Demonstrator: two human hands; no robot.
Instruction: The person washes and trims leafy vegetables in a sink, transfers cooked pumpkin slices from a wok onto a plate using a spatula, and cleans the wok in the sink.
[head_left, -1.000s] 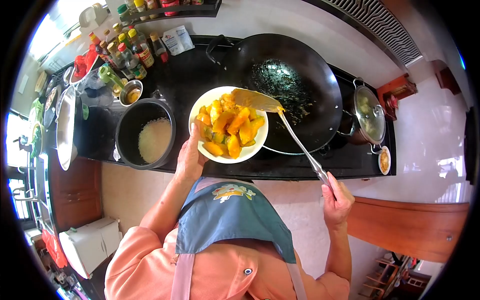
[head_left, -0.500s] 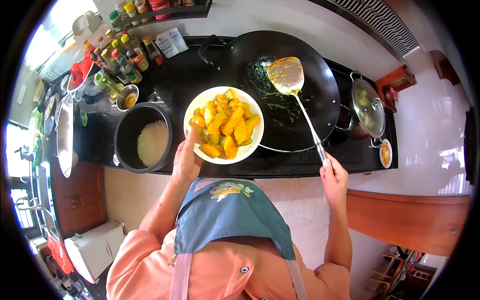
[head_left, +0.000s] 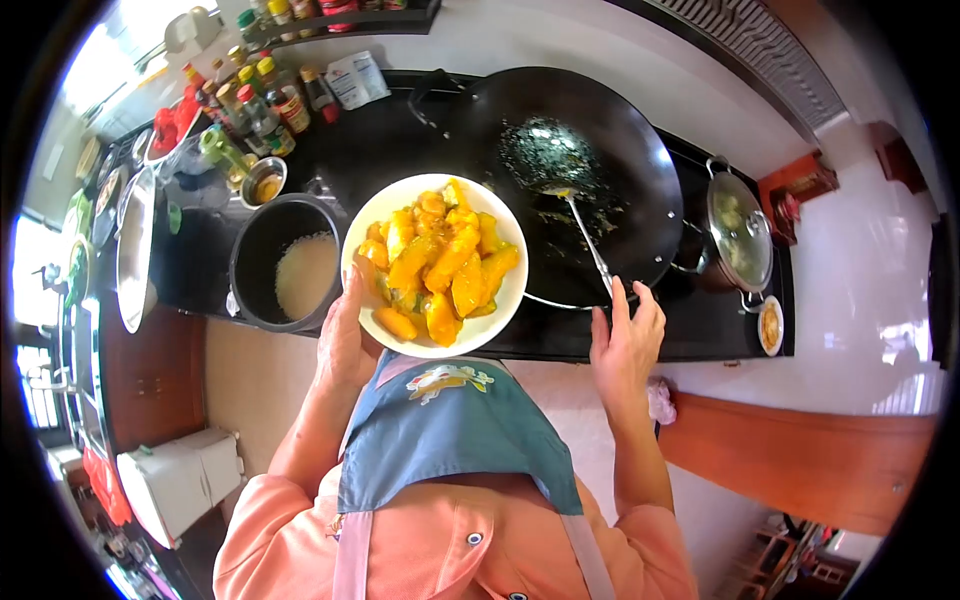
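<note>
My left hand (head_left: 344, 340) grips a white bowl (head_left: 510, 303) by its left rim, above the counter's front edge. The bowl is filled with glossy orange chunks with some green skin, which look like cooked pumpkin (head_left: 440, 262). A metal spatula (head_left: 590, 242) leans in the large black wok (head_left: 635, 165), its handle reaching over the front rim. Just below that handle end is my right hand (head_left: 628, 345), open with fingers apart. Whether a fingertip still touches the handle is hard to see. Oily residue coats the wok's bottom.
Left of the bowl stands a black pot (head_left: 250, 265) with pale rice-like contents. Sauce bottles (head_left: 265, 125) crowd the back left, near a small metal cup (head_left: 265, 183). On the right are a glass-lidded pot (head_left: 740, 235) and a small white dish (head_left: 770, 327).
The spatula's head has dropped lower into the wok. My right hand has let go of the handle and moved left. The bowl has come slightly closer to me.
</note>
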